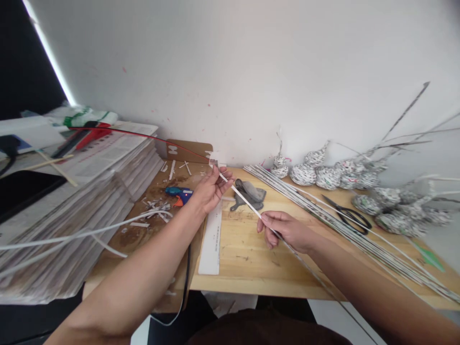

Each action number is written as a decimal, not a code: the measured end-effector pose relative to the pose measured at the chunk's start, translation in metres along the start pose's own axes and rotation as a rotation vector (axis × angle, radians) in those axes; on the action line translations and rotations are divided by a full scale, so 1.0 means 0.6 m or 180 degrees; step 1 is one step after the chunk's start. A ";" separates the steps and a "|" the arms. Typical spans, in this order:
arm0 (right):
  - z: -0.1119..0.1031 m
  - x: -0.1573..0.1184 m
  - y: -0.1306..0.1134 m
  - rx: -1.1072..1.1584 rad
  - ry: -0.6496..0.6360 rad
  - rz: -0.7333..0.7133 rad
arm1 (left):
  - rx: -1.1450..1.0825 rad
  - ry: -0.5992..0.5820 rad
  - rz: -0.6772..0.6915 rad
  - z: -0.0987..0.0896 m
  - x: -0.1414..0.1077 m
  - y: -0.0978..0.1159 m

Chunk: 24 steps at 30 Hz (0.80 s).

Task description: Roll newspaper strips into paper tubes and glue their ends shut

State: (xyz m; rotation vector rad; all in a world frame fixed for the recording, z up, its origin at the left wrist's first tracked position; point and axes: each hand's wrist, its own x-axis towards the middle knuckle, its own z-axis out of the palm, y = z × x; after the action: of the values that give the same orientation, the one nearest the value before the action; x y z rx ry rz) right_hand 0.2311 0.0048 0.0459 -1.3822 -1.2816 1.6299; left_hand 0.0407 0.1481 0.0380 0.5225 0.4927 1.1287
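Between my hands runs a long, thin rolled paper tube (pixel 246 201), slanting from upper left to lower right and on past the table's front edge. My left hand (pixel 211 190) pinches it near its upper end. Further down, my right hand (pixel 282 230) has its fingers closed round the same tube. A thin dark-red line (pixel 161 139), a wire or slim rod, stretches from the left and ends by my left fingertips; whether it touches the tube I cannot tell. A blue glue gun (pixel 179 195) with an orange trigger lies just left of my left hand. A grey crumpled thing (pixel 249 194) is behind the tube.
Stacked newspapers (pixel 104 215) rise at the left, with a dark phone (pixel 32 191) on top. Paper scraps (pixel 153 213) litter the brown board. A white printed strip (pixel 211 244) lies mid-table. At right are bundled paper tubes (pixel 323 220), black scissors (pixel 354 218) and several woven paper forms (pixel 304 175).
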 end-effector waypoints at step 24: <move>-0.020 -0.084 0.043 0.0521 -0.0281 0.0417 | -0.0485 -0.0068 0.0009 -0.005 0.009 0.015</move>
State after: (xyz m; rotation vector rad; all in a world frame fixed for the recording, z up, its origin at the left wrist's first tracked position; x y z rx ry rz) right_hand 0.2579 -0.0461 0.0388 -1.3303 -1.0982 1.8591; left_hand 0.0345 0.1568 0.0404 0.4024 0.3840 1.1522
